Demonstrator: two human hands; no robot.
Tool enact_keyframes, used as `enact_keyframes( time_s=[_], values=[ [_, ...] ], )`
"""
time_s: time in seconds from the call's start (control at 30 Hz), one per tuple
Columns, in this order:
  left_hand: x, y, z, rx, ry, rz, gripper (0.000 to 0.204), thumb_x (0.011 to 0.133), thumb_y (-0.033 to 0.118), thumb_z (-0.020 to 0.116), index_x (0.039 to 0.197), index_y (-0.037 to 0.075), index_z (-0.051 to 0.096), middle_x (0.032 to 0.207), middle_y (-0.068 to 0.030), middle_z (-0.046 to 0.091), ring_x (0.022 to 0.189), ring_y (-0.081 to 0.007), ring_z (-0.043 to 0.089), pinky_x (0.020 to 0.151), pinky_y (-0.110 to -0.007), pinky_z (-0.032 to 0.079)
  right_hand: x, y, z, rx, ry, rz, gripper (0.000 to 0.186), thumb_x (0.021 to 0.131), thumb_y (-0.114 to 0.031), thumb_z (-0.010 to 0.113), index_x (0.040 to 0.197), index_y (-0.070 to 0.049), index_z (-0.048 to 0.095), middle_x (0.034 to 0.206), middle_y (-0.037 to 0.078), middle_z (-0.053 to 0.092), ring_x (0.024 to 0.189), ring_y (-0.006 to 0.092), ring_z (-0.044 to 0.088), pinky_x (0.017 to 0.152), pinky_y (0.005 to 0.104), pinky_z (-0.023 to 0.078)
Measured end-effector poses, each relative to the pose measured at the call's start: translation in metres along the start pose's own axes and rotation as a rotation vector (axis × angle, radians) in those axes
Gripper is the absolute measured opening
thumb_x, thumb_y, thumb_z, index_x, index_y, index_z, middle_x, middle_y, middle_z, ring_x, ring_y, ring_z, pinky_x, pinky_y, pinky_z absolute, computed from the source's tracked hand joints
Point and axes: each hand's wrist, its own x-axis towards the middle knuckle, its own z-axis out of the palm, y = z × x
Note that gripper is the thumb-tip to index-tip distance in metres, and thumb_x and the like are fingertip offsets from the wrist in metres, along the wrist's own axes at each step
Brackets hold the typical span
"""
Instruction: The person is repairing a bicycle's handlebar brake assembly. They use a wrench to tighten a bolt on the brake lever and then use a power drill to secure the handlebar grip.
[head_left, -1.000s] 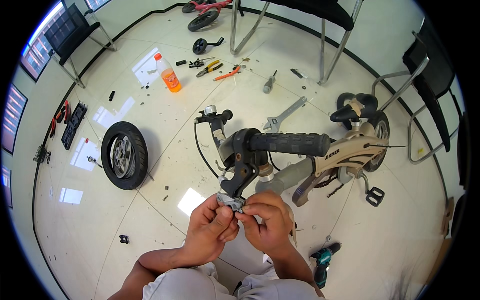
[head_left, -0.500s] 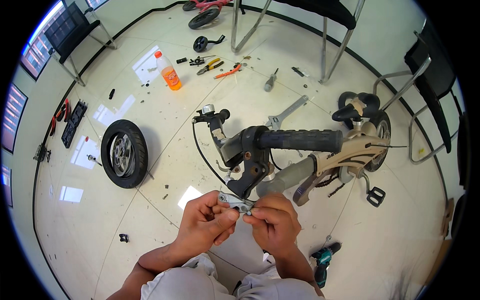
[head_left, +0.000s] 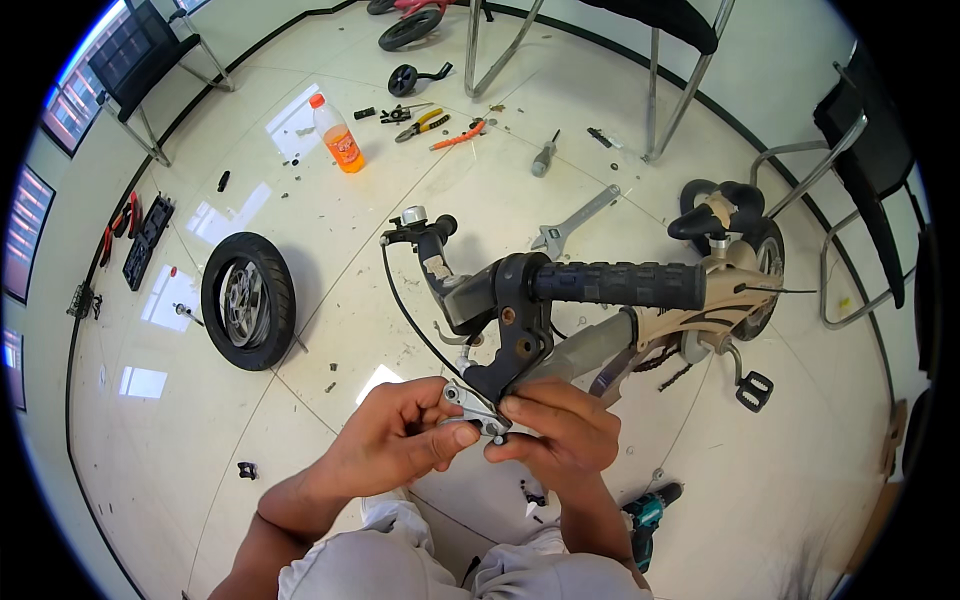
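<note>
In front of me a partly dismantled tan bicycle (head_left: 665, 312) lies with its handlebar end toward me. My left hand (head_left: 400, 430) pinches a small silver brake caliper (head_left: 474, 407) with round holes, thumb on its lower side. My right hand (head_left: 560, 430) closes on the caliper's other end, its fingers covering part of it. Right above the caliper, and touching or nearly touching it, is the lower end of a black metal part with bolt holes (head_left: 520, 335). A black cable (head_left: 398, 305) curves down from the brake lever toward the caliper. A ribbed black handlebar grip (head_left: 620, 285) points right.
A loose wheel (head_left: 282, 300) with a brake disc lies at left. Beyond are an orange drink bottle (head_left: 345, 145), yellow-handled pliers (head_left: 422, 127), a screwdriver (head_left: 544, 157) and an adjustable wrench (head_left: 580, 220). A teal power drill (head_left: 648, 520) lies near my right leg. Chairs stand around.
The black part and grip have swung slightly right and down. My right hand has shifted right and its fingers are now stretched further over the caliper's end. The caliper has tilted more steeply.
</note>
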Motion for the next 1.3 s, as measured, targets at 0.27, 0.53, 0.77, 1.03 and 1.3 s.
enact_keyframes(
  time_s=[0.27, 0.53, 0.77, 1.03, 1.3],
  values=[
    [-0.007, 0.0, 0.003, 0.316, -0.018, 0.139, 0.025, 0.101, 0.022, 0.061, 0.088, 0.002, 0.052, 0.06, 0.0013, 0.052, 0.054, -0.0046, 0.042, 0.047, -0.026, 0.034, -0.009, -0.017, 0.002, -0.147, -0.019, -0.024, 0.047, 0.066, -0.015, 0.09, 0.107, -0.002, 0.07, 0.096, 0.008, 0.069, 0.076, 0.023, 0.071, 0.062, 0.0311, 0.058],
    [-0.006, -0.01, 0.006, 0.025, -0.051, 0.083, 0.027, 0.102, 0.023, 0.06, 0.086, 0.003, 0.051, 0.064, 0.0012, 0.054, 0.054, -0.0045, 0.043, 0.048, -0.023, 0.035, -0.014, -0.013, 0.002, -0.15, 0.029, -0.022, 0.04, 0.068, -0.016, 0.091, 0.1, -0.004, 0.07, 0.091, 0.007, 0.069, 0.073, 0.0224, 0.07, 0.06, 0.0304, 0.057],
    [-0.001, -0.036, 0.032, -0.246, 0.026, 0.245, 0.021, 0.103, 0.021, 0.058, 0.102, -0.001, 0.058, 0.076, -0.0026, 0.061, 0.062, -0.0058, 0.052, 0.054, -0.022, 0.043, -0.024, -0.033, 0.017, -0.278, 0.221, 0.104, 0.029, 0.074, -0.007, 0.086, 0.097, -0.001, 0.068, 0.086, 0.008, 0.069, 0.065, 0.0201, 0.068, 0.054, 0.0276, 0.053],
    [0.016, -0.058, 0.042, -0.247, 0.073, 0.499, 0.02, 0.102, 0.015, 0.059, 0.108, -0.004, 0.061, 0.09, -0.0069, 0.066, 0.071, -0.0103, 0.059, 0.064, -0.026, 0.05, -0.018, -0.044, 0.008, -0.133, 0.179, 0.308, 0.02, 0.082, -0.004, 0.077, 0.097, 0.001, 0.065, 0.082, 0.01, 0.067, 0.055, 0.0128, 0.061, 0.048, 0.0251, 0.048],
    [0.022, -0.065, 0.039, -0.331, 0.027, 0.482, 0.02, 0.101, 0.017, 0.061, 0.108, -0.002, 0.062, 0.083, -0.0068, 0.065, 0.064, -0.0087, 0.055, 0.057, -0.023, 0.045, -0.015, -0.044, 0.006, -0.272, 0.032, 0.234, 0.018, 0.086, -0.005, 0.07, 0.097, 0.001, 0.057, 0.079, 0.011, 0.061, 0.058, 0.0224, 0.058, 0.05, 0.0338, 0.046]
  ],
)
